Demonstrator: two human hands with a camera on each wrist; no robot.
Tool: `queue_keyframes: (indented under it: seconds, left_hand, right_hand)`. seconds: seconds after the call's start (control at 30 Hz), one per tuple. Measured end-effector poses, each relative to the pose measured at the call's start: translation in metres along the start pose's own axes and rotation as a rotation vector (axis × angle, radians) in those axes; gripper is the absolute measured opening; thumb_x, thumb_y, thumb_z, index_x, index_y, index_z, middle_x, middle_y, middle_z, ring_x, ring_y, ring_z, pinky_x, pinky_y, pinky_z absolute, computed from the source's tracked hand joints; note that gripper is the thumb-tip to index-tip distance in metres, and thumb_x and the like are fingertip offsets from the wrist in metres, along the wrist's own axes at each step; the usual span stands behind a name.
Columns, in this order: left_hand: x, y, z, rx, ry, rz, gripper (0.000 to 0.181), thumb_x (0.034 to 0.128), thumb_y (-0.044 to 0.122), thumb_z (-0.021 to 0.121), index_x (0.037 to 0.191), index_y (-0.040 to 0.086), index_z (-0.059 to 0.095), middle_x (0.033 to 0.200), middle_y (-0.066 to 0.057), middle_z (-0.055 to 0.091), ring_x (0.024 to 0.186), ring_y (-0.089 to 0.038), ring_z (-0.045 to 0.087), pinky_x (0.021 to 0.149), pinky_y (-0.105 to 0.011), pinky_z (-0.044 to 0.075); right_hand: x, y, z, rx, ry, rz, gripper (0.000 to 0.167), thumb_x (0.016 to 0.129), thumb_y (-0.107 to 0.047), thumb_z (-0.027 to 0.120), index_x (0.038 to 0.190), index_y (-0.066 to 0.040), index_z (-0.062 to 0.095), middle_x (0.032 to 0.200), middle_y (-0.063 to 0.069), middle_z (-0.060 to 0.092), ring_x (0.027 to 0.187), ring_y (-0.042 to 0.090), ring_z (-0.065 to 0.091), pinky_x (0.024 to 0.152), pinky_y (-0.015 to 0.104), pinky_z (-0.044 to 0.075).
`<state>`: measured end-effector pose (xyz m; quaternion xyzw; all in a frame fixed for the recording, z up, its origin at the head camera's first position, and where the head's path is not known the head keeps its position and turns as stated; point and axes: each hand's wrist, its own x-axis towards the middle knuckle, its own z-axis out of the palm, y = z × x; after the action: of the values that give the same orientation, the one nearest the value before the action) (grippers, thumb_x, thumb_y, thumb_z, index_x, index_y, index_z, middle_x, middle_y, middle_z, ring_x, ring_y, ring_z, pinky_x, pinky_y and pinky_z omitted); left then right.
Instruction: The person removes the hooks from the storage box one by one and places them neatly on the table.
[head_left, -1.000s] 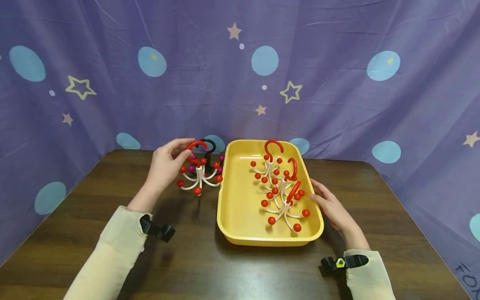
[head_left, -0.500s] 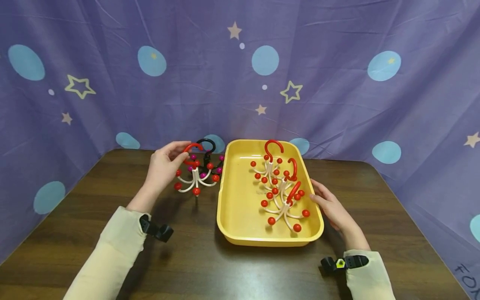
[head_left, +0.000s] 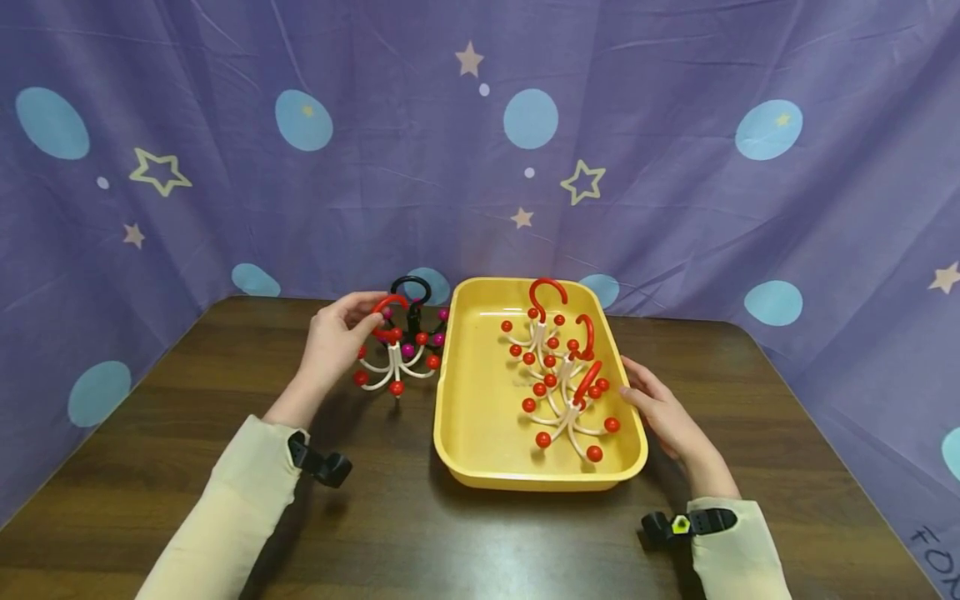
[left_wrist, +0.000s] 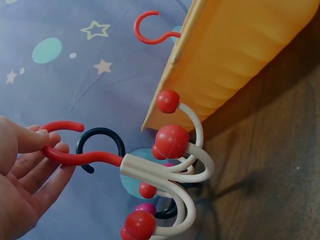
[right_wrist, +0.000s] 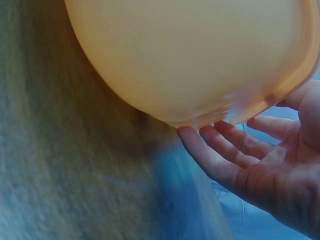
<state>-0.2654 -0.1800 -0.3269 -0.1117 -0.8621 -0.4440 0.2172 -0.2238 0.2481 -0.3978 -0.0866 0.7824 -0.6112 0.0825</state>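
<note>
Red-hooked hanger [head_left: 394, 357] hangs upright at the left of the yellow tray [head_left: 480, 417], its white arms curving out to red balls. Its hook is pinched between the thumb and fingers of the person's left hand [head_left: 335, 337]; whether the hanger's lowest part meets the table [head_left: 390, 525] I can't tell. Only a narrow gap separates its outermost ball from the tray's left rim, and just behind it stands a black hanger [head_left: 414, 317] with magenta balls, so there is little space on those two sides. Toward the person, a broad stretch of brown tabletop runs out in front. Over on the tray's far side, the right hand [head_left: 670, 417] has its fingers loosely extended, tips touching the right wall, gripping nothing that I can see. Three red-hooked companions [head_left: 567, 367] crowd along that wall, the rearmost hook rising about level with the back rim, while bare yellow floor shows down the tray's left half. Past the table's back edge falls a purple starry curtain [head_left: 420, 167].
</note>
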Motion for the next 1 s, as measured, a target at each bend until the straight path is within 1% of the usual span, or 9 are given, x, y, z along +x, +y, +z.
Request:
queue_keyframes:
  seconds: [0.1, 0.2, 0.33, 0.53, 0.6, 0.7, 0.8, 0.93, 1.0]
  left_hand:
    - [-0.0008, -0.0031, 0.0020, 0.006, -0.001, 0.003, 0.027, 0.0852, 0.010, 0.063, 0.113, 0.010, 0.064, 0.093, -0.011, 0.068, 0.073, -0.001, 0.057, 0.064, -0.013, 0.043]
    - [-0.0017, -0.0056, 0.0036, 0.006, -0.019, -0.012, 0.028, 0.0860, 0.013, 0.062, 0.114, 0.010, 0.063, 0.096, -0.012, 0.068, 0.076, -0.003, 0.058, 0.066, -0.014, 0.044]
    - [-0.0031, -0.0072, 0.0055, 0.005, -0.035, -0.027, 0.029, 0.0867, 0.014, 0.061, 0.115, 0.009, 0.062, 0.097, -0.013, 0.067, 0.079, -0.013, 0.060, 0.066, -0.016, 0.044]
    - [-0.0052, -0.0088, 0.0080, -0.043, -0.044, -0.031, 0.029, 0.0861, 0.009, 0.061, 0.115, 0.006, 0.062, 0.097, -0.016, 0.067, 0.081, -0.027, 0.064, 0.066, -0.012, 0.045]
    - [-0.0054, -0.0088, 0.0090, -0.052, -0.052, -0.040, 0.029, 0.0860, 0.008, 0.061, 0.115, 0.007, 0.062, 0.097, -0.015, 0.067, 0.082, -0.027, 0.064, 0.066, -0.011, 0.045]
    - [-0.0060, -0.0083, 0.0101, -0.035, -0.056, -0.051, 0.029, 0.0858, 0.010, 0.062, 0.115, 0.008, 0.062, 0.097, -0.014, 0.067, 0.080, -0.022, 0.063, 0.065, -0.011, 0.045]
    - [-0.0070, -0.0078, 0.0103, -0.030, -0.059, -0.053, 0.030, 0.0859, 0.011, 0.062, 0.116, 0.009, 0.062, 0.097, -0.013, 0.067, 0.081, -0.020, 0.063, 0.064, -0.012, 0.045]
    - [-0.0082, -0.0080, 0.0099, -0.082, -0.074, -0.030, 0.030, 0.0861, 0.007, 0.060, 0.116, 0.006, 0.061, 0.099, -0.017, 0.067, 0.085, -0.028, 0.064, 0.067, -0.012, 0.047]
    - [-0.0088, -0.0085, 0.0097, -0.087, -0.076, -0.018, 0.029, 0.0860, 0.006, 0.060, 0.115, 0.006, 0.061, 0.099, -0.016, 0.067, 0.085, -0.028, 0.064, 0.067, -0.013, 0.047]
  right_hand:
    - [0.0005, 0.0009, -0.0005, -0.003, 0.002, 0.005, 0.056, 0.097, -0.013, 0.039, 0.145, -0.006, 0.013, 0.140, 0.029, 0.027, 0.121, 0.043, 0.039, 0.092, 0.046, 0.043]
    - [0.0008, 0.0007, -0.0007, -0.006, 0.004, 0.008, 0.056, 0.097, -0.014, 0.039, 0.146, -0.006, 0.013, 0.140, 0.029, 0.027, 0.120, 0.042, 0.039, 0.092, 0.045, 0.044]
    - [0.0008, 0.0003, -0.0007, -0.010, 0.008, 0.013, 0.056, 0.096, -0.013, 0.039, 0.146, -0.006, 0.013, 0.139, 0.029, 0.028, 0.119, 0.042, 0.040, 0.091, 0.044, 0.044]
    - [0.0011, 0.0009, -0.0002, -0.008, 0.008, 0.010, 0.056, 0.096, -0.012, 0.039, 0.145, -0.005, 0.013, 0.139, 0.029, 0.028, 0.119, 0.042, 0.040, 0.091, 0.045, 0.044]
    - [0.0012, 0.0012, -0.0002, -0.006, 0.009, 0.007, 0.056, 0.096, -0.012, 0.038, 0.145, -0.005, 0.014, 0.139, 0.029, 0.028, 0.119, 0.042, 0.040, 0.090, 0.043, 0.045]
    - [0.0013, 0.0014, -0.0003, -0.003, 0.009, 0.004, 0.055, 0.096, -0.012, 0.039, 0.145, -0.004, 0.014, 0.138, 0.029, 0.029, 0.119, 0.041, 0.041, 0.089, 0.042, 0.046]
    - [0.0014, 0.0013, -0.0004, 0.003, 0.006, -0.001, 0.056, 0.096, -0.011, 0.039, 0.145, -0.005, 0.014, 0.139, 0.029, 0.028, 0.119, 0.042, 0.040, 0.091, 0.044, 0.044]
    - [0.0017, 0.0014, -0.0005, 0.003, 0.001, -0.007, 0.056, 0.096, -0.012, 0.039, 0.145, -0.005, 0.013, 0.141, 0.028, 0.026, 0.122, 0.043, 0.038, 0.096, 0.050, 0.038]
    - [0.0017, 0.0016, -0.0004, 0.002, 0.001, -0.008, 0.056, 0.096, -0.012, 0.039, 0.145, -0.005, 0.014, 0.142, 0.028, 0.025, 0.123, 0.043, 0.037, 0.097, 0.051, 0.037]
